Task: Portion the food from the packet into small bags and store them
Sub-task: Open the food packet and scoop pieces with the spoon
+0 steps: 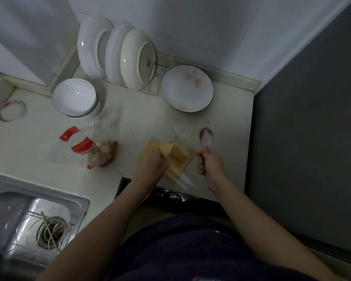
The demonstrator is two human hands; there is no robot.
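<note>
A pale stone counter [142, 122] fills the middle of the view, bounded at 3 o'clock by a dark flat panel [312, 118] and at 8 o'clock by a ribbed steel sink [18, 209]. At 12 o'clock glossy white plates [93, 51] are stood on edge in a wire rack [152, 82]. A round flat plate [187, 89] with faint red marks is laid at 1 o'clock, and a smooth white bowl [74, 97] at 10 o'clock.

The packet [101, 153], of crinkled clear plastic with red bands, is laid on the counter at 9 o'clock of the hands. Its long axis runs from 11 to 5 o'clock, and round pale pieces of food [102, 148] are gathered at the 5 o'clock end.

The small bags [176, 159], flat and tan, are stacked near the front edge of the counter, between the hands, their long axis running from 10 to 4 o'clock. The stack's outline is blurred.

A white spoon [206, 137] with red markings is held with its bowl pointing to 12 o'clock, over the counter at 3 o'clock of the bags.

The left hand [152, 163] is seen knuckles up, its fingers curled over the top tan sheet, which is pinched and lifted. The right hand [210, 162] is closed in a fist round the spoon's handle, the forearm reaching in from 5 o'clock.
</note>
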